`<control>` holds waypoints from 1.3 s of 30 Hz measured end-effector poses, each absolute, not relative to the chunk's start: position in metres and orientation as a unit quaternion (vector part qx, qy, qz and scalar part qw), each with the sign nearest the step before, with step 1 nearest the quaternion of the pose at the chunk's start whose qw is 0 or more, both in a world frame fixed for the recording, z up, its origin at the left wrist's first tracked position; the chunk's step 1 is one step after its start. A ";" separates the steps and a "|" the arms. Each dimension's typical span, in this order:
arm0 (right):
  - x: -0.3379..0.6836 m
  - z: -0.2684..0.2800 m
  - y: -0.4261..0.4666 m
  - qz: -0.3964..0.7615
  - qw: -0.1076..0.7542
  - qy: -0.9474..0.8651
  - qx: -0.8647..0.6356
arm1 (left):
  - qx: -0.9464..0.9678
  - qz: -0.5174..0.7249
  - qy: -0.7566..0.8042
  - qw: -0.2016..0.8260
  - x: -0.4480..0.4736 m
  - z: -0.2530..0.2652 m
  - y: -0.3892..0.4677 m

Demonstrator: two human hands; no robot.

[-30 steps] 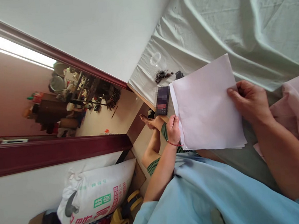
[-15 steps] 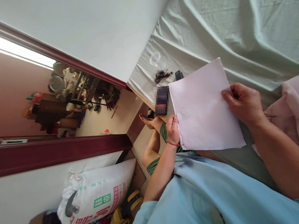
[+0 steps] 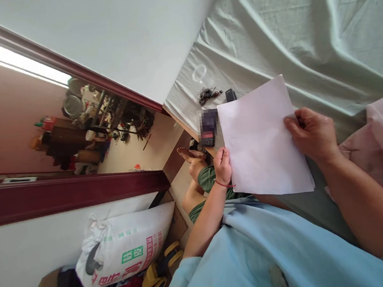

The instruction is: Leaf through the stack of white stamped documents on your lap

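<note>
Head view: we've got the white paper sheets (image 3: 261, 142) between our hands, over the lap, long axis running away from our blue shirt (image 3: 253, 236). Neither hand's nearer; both touch. Left hand (image 3: 222, 165): closed grip, left edge, below mid-length, thumb up top. Right hand (image 3: 313, 135): pinch grip, right edge, fingers curled, forearm angled in.

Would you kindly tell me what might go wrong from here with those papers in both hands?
The papers could slip out of line: the left hand and right hand grip only the side edges, and a second edge seems to peek out at the lower right corner.

The dark, partly blurred device lies near the edge of the cloth-covered surface, close beside the papers, so a sideways swing might knock it off.
</note>
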State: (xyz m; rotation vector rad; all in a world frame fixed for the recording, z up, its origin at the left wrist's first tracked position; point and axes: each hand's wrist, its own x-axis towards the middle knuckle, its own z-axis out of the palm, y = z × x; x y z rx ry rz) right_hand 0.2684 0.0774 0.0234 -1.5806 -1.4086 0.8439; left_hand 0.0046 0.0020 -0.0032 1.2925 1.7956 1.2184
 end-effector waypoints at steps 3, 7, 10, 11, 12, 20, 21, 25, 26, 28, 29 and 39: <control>0.269 0.021 0.077 0.334 0.415 -0.565 -0.630 | 0.501 0.442 0.685 0.292 0.006 0.000 0.002; 0.272 0.015 0.078 0.312 0.409 -0.583 -0.629 | 0.504 0.435 0.690 0.284 0.007 0.004 0.002; 0.273 0.011 0.080 0.300 0.412 -0.582 -0.634 | 0.506 0.433 0.691 0.282 0.008 0.005 0.002; 0.273 0.010 0.080 0.301 0.413 -0.578 -0.637 | 0.507 0.432 0.691 0.280 0.007 0.004 0.003; 0.273 0.010 0.081 0.302 0.413 -0.575 -0.639 | 0.508 0.432 0.692 0.277 0.007 0.004 0.003; 0.273 0.008 0.082 0.305 0.402 -0.572 -0.646 | 0.494 0.442 0.689 0.293 0.004 -0.003 0.004; 0.273 0.007 0.082 0.306 0.400 -0.572 -0.647 | 0.487 0.446 0.688 0.300 0.004 -0.004 0.004; 0.274 0.007 0.081 0.294 0.396 -0.569 -0.657 | 0.472 0.443 0.690 0.324 0.005 -0.004 0.003; 0.275 0.007 0.081 0.290 0.398 -0.568 -0.659 | 0.471 0.441 0.690 0.327 0.005 -0.004 0.003; 0.276 0.008 0.082 0.276 0.405 -0.568 -0.661 | 0.474 0.441 0.689 0.327 0.006 -0.002 0.003; 0.276 0.008 0.082 0.266 0.408 -0.569 -0.662 | 0.476 0.442 0.688 0.324 0.006 0.000 0.004; 0.281 -0.001 0.090 0.131 0.351 -0.602 -0.705 | 0.470 0.465 0.687 0.301 0.006 -0.001 0.005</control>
